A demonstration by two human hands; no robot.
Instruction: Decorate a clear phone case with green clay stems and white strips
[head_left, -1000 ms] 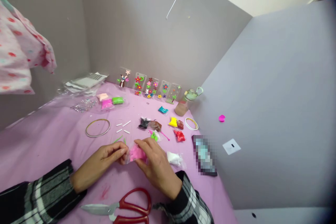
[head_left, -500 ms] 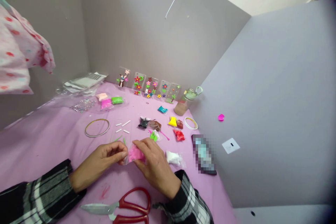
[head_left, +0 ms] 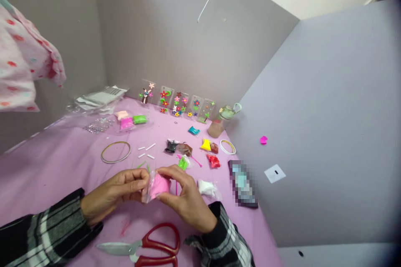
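A small clear packet of pink clay (head_left: pixel 160 186) is held up between my two hands, above the pink tablecloth. My left hand (head_left: pixel 130 187) pinches the packet's clear plastic edge. My right hand (head_left: pixel 184 196) grips the pink lump from the other side, thumb below and fingers on top. Just in front of my body lie scissors (head_left: pixel 147 245) with red handles. Beyond my hands are white clay strips (head_left: pixel 146 151) on a clear sheet, thin green strips (head_left: pixel 148 167), and an opened green clay packet (head_left: pixel 183 163). A white clay packet (head_left: pixel 206 188) rests right of my right hand.
Decorated clear phone cases (head_left: pixel 181 104) lean on the wall beside a lidded jar (head_left: pixel 221 122). Bangles (head_left: pixel 115 152), black clay (head_left: pixel 171 146), yellow clay (head_left: pixel 206 145), red clay (head_left: pixel 214 161) and a blurred-out phone-like object (head_left: pixel 242 183) lie around. Spotted cloth (head_left: pixel 28 58) hangs at left.
The pink packet has turned so more of its face shows. My left hand has shifted slightly with its grip on the plastic edge, and my right fingers have opened wider around the lump.
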